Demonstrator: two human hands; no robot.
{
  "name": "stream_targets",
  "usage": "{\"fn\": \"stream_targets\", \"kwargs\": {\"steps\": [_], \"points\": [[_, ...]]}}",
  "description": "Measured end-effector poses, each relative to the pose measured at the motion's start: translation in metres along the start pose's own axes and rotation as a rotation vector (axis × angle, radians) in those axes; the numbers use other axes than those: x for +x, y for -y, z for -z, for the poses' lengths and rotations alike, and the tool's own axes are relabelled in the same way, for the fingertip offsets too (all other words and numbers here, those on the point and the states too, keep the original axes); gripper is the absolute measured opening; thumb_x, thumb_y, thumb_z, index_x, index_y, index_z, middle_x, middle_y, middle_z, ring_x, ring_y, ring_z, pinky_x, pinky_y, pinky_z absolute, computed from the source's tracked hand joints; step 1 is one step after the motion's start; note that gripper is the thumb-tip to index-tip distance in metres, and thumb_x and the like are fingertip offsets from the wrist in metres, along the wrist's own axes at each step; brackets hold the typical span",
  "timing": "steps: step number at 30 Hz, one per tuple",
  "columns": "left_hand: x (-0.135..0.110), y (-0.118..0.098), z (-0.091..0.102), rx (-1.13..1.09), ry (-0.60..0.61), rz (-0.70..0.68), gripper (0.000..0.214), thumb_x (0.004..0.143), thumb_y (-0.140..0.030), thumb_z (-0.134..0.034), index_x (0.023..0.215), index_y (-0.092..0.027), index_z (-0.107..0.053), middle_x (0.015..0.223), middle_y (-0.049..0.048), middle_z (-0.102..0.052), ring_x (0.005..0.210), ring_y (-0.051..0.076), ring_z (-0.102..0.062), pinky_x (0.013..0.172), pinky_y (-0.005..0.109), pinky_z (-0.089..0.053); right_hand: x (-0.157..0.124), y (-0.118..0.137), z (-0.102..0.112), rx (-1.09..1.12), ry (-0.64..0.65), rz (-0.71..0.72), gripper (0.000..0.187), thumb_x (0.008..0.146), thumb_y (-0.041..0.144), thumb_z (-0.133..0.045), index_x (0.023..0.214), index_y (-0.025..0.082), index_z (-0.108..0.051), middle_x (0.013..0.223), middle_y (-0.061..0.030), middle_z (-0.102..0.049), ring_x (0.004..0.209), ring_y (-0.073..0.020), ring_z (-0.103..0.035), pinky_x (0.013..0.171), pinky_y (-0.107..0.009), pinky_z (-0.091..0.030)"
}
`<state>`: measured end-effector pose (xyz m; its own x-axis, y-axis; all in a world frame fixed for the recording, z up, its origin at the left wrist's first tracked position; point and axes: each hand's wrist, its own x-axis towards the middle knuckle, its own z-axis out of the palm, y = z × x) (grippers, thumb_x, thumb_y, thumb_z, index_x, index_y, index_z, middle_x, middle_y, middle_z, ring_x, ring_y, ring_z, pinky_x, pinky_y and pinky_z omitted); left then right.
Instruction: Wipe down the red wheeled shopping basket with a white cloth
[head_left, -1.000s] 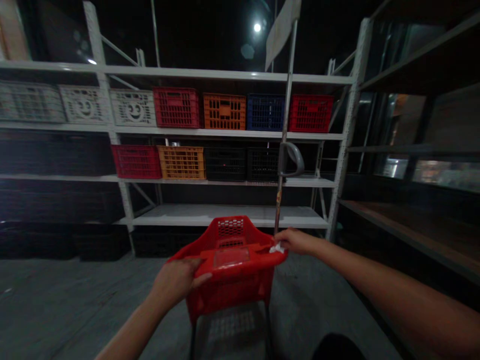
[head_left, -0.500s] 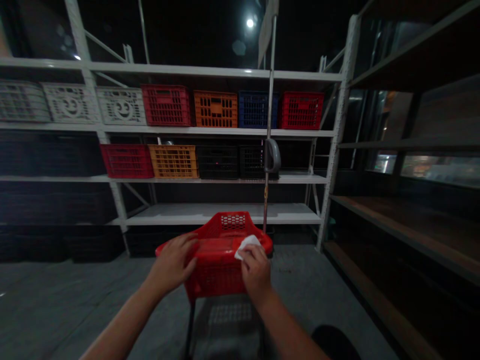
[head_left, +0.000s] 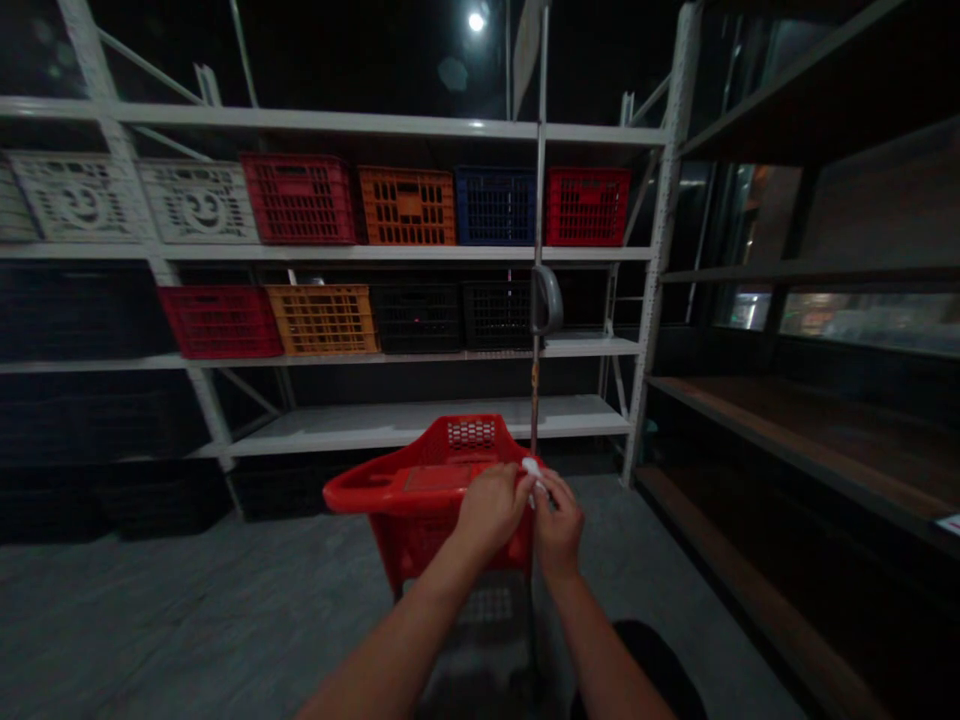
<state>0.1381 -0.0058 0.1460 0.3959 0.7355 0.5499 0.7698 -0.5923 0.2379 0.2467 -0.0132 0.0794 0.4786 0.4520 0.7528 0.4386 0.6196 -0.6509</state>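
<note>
A red plastic shopping cart [head_left: 367, 492] stands in front of me, its handle side toward me. At the right end of its handle my two hands come together around a crumpled white tissue or wipe [head_left: 533, 468]. My right hand [head_left: 561, 522] pinches the tissue from the right. From the left, my left hand [head_left: 491, 512] has its fingers and thumb closed at the tissue's edge, above the cart's rim. Part of the tissue and the handle end are hidden by my fingers.
A white rack [head_left: 375, 250] ahead bears crates, among them a red crate [head_left: 221, 322], an orange crate [head_left: 407, 205] and a blue crate [head_left: 495, 205]. A metal pole [head_left: 541, 180] with a grey loop [head_left: 550, 300] rises behind the cart. Dark shelving [head_left: 750, 430] lines the right side.
My left hand has left the cart handle's left side and moved right to the tissue. My right hand has shifted slightly right, and the tissue is more bunched. The view has turned slightly.
</note>
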Motion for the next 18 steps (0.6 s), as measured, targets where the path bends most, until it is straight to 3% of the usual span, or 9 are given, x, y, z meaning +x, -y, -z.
{"fn": "stream_targets", "kwargs": {"steps": [5,9,12,14,16,18], "points": [[0.009,-0.012,-0.009,0.152,-0.028,-0.012,0.050,0.087,-0.046,-0.018,0.087,-0.017,-0.060,0.088,0.0085,-0.060,0.087,0.018,-0.054,0.079,0.031,-0.037,0.045,-0.035,-0.002,0.109,-0.069,-0.345,0.026,0.067,0.035,-0.059,0.075,0.011,-0.065,0.072,-0.0065,-0.065,0.068,-0.0173,-0.057,0.065,-0.028,-0.044],[0.012,-0.005,-0.007,0.248,-0.031,0.050,0.056,0.087,-0.046,-0.016,0.081,-0.015,-0.063,0.084,0.0113,-0.061,0.085,0.020,-0.055,0.077,0.034,-0.037,0.036,-0.045,-0.013,0.311,-0.043,-0.592,0.033,0.062,0.042,-0.061,0.071,0.010,-0.064,0.062,-0.0037,-0.063,0.055,-0.0146,-0.054,0.054,-0.025,-0.042],[0.013,0.001,-0.004,0.326,0.029,0.108,0.064,0.085,-0.051,-0.014,0.074,-0.013,-0.064,0.073,0.0144,-0.063,0.077,0.024,-0.058,0.073,0.038,-0.037,0.000,-0.023,-0.022,0.346,-0.100,-0.544,0.029,0.068,0.039,-0.057,0.078,0.013,-0.063,0.072,-0.0040,-0.063,0.064,-0.0145,-0.056,0.061,-0.025,-0.043],[0.012,0.004,-0.003,0.342,0.076,0.128,0.066,0.084,-0.052,-0.014,0.075,-0.011,-0.064,0.070,0.0157,-0.063,0.072,0.025,-0.059,0.069,0.038,-0.038,-0.021,-0.007,-0.028,0.310,-0.067,-0.445,0.022,0.070,0.034,-0.057,0.076,0.014,-0.062,0.083,-0.0055,-0.062,0.077,-0.0158,-0.056,0.070,-0.026,-0.043],[0.010,0.005,-0.003,0.342,0.062,0.135,0.065,0.085,-0.051,-0.013,0.077,-0.010,-0.064,0.069,0.0163,-0.063,0.069,0.025,-0.060,0.066,0.037,-0.039,-0.027,0.001,-0.034,0.286,-0.031,-0.375,0.018,0.071,0.032,-0.055,0.075,0.015,-0.062,0.086,-0.0063,-0.061,0.081,-0.0163,-0.056,0.073,-0.026,-0.043],[0.006,0.008,-0.003,0.337,0.000,0.124,0.064,0.086,-0.049,-0.013,0.075,-0.011,-0.063,0.068,0.0158,-0.063,0.067,0.025,-0.060,0.064,0.037,-0.039,-0.018,-0.005,-0.043,0.289,-0.024,-0.403,0.021,0.073,0.033,-0.052,0.077,0.014,-0.060,0.079,-0.0056,-0.061,0.072,-0.0158,-0.056,0.065,-0.025,-0.044]]}}
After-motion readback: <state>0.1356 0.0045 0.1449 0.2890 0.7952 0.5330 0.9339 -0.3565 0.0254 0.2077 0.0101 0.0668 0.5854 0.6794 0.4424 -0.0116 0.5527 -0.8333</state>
